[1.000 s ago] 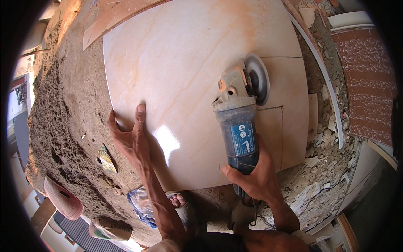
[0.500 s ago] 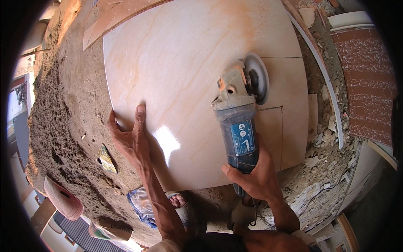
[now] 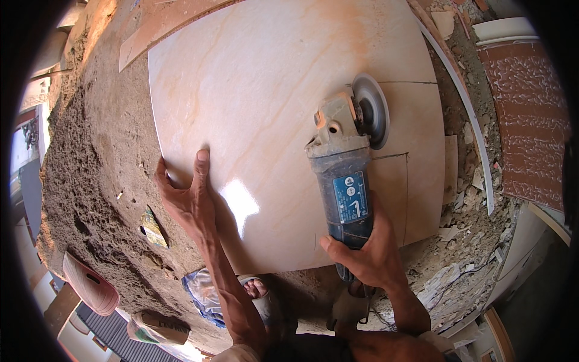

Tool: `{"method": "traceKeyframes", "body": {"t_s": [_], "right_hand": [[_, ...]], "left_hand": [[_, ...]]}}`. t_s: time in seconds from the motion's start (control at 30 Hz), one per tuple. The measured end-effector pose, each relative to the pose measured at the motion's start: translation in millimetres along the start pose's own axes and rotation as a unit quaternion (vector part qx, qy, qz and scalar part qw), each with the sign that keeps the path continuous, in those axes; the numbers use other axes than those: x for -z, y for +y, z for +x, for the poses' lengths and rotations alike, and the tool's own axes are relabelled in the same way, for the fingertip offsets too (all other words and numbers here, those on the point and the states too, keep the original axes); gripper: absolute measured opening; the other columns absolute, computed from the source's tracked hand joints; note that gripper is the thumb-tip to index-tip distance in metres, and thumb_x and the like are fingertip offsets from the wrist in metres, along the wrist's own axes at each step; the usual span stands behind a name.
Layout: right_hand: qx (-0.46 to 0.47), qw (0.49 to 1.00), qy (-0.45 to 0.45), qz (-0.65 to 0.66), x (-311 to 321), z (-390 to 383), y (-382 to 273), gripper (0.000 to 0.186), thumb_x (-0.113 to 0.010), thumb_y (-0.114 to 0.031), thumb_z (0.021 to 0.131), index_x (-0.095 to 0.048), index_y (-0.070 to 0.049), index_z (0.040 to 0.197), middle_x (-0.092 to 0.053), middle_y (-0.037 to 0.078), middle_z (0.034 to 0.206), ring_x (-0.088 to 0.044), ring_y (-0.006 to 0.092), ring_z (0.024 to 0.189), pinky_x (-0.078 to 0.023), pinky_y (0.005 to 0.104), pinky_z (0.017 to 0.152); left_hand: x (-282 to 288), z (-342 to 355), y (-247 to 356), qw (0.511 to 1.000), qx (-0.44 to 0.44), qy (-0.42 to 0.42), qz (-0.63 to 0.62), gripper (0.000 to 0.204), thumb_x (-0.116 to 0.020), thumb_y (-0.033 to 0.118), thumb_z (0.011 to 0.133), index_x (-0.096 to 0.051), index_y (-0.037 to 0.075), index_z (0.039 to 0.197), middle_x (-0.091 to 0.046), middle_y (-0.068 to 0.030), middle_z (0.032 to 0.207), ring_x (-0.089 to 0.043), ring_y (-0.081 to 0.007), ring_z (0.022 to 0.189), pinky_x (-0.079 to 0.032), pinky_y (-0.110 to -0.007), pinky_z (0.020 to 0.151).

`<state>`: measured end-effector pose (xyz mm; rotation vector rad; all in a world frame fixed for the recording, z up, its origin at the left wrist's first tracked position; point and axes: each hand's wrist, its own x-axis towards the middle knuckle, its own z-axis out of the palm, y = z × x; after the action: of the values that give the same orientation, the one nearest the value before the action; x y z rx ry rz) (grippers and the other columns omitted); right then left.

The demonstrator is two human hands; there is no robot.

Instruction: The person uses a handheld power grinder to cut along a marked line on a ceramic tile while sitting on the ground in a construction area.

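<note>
Two hands | right hand (image 3: 368, 256) closed around angle grinder (image 3: 341, 166), disc (image 3: 376, 114) toward right edge of tile (image 3: 259, 102) | left hand (image 3: 190, 202) spread, thumb on tile, fingers at left edge | tile on dirt ground (image 3: 123, 142)

1. The head camera sits on the wearer's head, left of its pair, looking steeply down.
2. It faces the large tile (image 3: 253, 102), which fills the middle, far side uppermost.
3. It is near enough to show both hands whole.
4. Its fisheye spread reaches rough ground (image 3: 114, 151) on the left and a brown panel (image 3: 528, 120) on the right.
</note>
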<state>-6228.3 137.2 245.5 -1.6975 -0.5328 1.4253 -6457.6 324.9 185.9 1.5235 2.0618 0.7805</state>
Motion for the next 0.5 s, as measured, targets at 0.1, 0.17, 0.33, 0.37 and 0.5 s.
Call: {"method": "traceKeyframes", "body": {"t_s": [0.1, 0.17, 0.33, 0.37, 0.5], "right_hand": [[-0.001, 1.000, -0.001, 0.002, -1.1, -0.9, -5.1, 0.066, -0.087, -0.020, 0.082, -0.056, 0.001, 0.136, -0.065, 0.006, 0.102, -0.066, 0.0152, 0.087, -0.058, 0.0342, 0.080], [0.009, 1.000, -0.002, 0.000, -2.5, 0.4, -4.9, 0.058, -0.087, -0.020, 0.083, -0.057, 0.000, 0.129, -0.067, 0.007, 0.099, -0.068, 0.0159, 0.085, -0.059, 0.0346, 0.080], [0.010, 1.000, 0.017, -0.013, 2.4, -2.6, 0.0, 0.059, -0.087, -0.020, 0.083, -0.057, 0.001, 0.129, -0.067, 0.008, 0.101, -0.068, 0.0166, 0.087, -0.058, 0.0352, 0.082], [0.008, 1.000, 0.023, -0.018, 4.0, -3.2, 1.4, 0.062, -0.087, -0.020, 0.083, -0.056, 0.001, 0.133, -0.066, 0.007, 0.102, -0.067, 0.0164, 0.088, -0.058, 0.0351, 0.082], [0.020, 1.000, -0.003, -0.005, -0.8, -1.5, 2.1, 0.066, -0.087, -0.021, 0.082, -0.055, 0.001, 0.136, -0.064, 0.007, 0.106, -0.065, 0.0166, 0.091, -0.057, 0.0357, 0.084]], "left_hand": [[2.4, 1.9, 0.5, 1.000, -0.009, 0.009, 0.007, 0.119, -0.094, 0.065, 0.074, -0.050, -0.016, 0.149, -0.064, -0.0399, 0.132, -0.066, -0.0512, 0.125, -0.056, -0.067, 0.104], [5.7, 2.8, -0.2, 1.000, -0.009, 0.013, 0.013, 0.119, -0.094, 0.065, 0.074, -0.050, -0.016, 0.149, -0.064, -0.0399, 0.133, -0.066, -0.0512, 0.125, -0.055, -0.068, 0.104], [-9.3, 1.9, -14.6, 0.998, -0.041, 0.020, 0.049, 0.111, -0.089, 0.066, 0.079, -0.054, -0.014, 0.146, -0.063, -0.0208, 0.100, -0.066, -0.0330, 0.092, -0.056, -0.056, 0.080], [-14.7, 2.4, -18.5, 0.997, -0.052, 0.023, 0.058, 0.108, -0.088, 0.067, 0.081, -0.055, -0.013, 0.145, -0.063, -0.0150, 0.091, -0.065, -0.0277, 0.083, -0.055, -0.052, 0.073], [3.8, 7.2, -14.2, 0.993, -0.050, 0.051, 0.096, 0.109, -0.088, 0.068, 0.081, -0.055, -0.014, 0.145, -0.061, -0.0148, 0.092, -0.064, -0.0267, 0.084, -0.055, -0.048, 0.073]]}}
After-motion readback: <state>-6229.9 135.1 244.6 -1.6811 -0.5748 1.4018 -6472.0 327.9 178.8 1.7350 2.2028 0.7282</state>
